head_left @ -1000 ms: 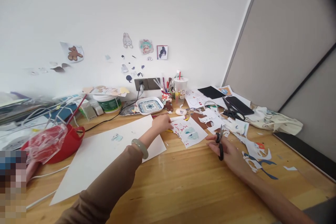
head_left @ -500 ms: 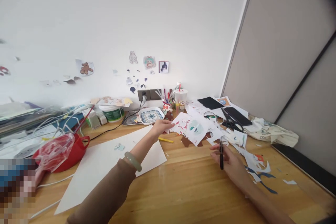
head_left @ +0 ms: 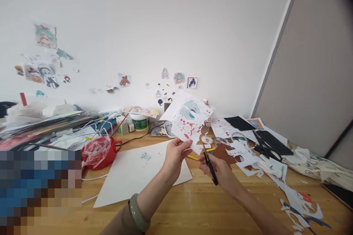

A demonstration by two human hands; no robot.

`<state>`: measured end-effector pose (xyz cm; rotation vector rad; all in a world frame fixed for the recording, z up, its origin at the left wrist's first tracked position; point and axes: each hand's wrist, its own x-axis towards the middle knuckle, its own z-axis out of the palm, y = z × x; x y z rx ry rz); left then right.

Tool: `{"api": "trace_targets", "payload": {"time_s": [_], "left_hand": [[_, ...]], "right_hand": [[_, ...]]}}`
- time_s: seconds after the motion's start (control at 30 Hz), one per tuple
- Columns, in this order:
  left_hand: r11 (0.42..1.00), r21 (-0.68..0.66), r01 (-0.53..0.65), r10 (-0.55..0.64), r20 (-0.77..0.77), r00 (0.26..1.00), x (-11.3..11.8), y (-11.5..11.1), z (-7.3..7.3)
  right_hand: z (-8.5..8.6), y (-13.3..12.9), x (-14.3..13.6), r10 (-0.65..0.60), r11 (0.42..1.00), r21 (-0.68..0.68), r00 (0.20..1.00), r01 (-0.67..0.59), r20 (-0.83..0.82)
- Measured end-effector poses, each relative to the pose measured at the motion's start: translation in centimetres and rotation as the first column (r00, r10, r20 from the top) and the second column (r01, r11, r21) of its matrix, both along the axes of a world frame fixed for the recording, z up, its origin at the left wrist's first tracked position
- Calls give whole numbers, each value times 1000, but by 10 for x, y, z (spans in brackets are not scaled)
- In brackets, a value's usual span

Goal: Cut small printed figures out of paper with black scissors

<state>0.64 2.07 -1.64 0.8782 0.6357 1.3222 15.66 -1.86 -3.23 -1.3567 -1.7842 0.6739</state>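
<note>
Gripping black-handled scissors [head_left: 212,172] in right hand [head_left: 220,172] | pinching printed paper [head_left: 179,130] in left hand [head_left: 173,158], raised above wooden desk [head_left: 193,209]; apparently not all cut out | beyond, at right, among holed paper scraps [head_left: 248,152]: cutting evidently done

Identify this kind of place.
Likely a paper-craft workspace: irregular white paper offcuts lie on the brown wooden tabletop, colourful cut-out drawings dot the white wall, and the right hand holds black-handled scissors.
</note>
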Motion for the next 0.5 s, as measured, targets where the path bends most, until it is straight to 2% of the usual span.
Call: {"api": "trace_targets", "payload": {"time_s": [0.23, 0.5], "left_hand": [[1000, -5, 3, -3, 29, 1000, -9, -1, 7], [1000, 14, -21, 21, 7, 1000, -16, 2, 14]], "right_hand": [[18, 3, -3, 147, 989, -22, 989, -148, -21], [31, 7, 6, 156, 986, -41, 980, -161, -121]]}}
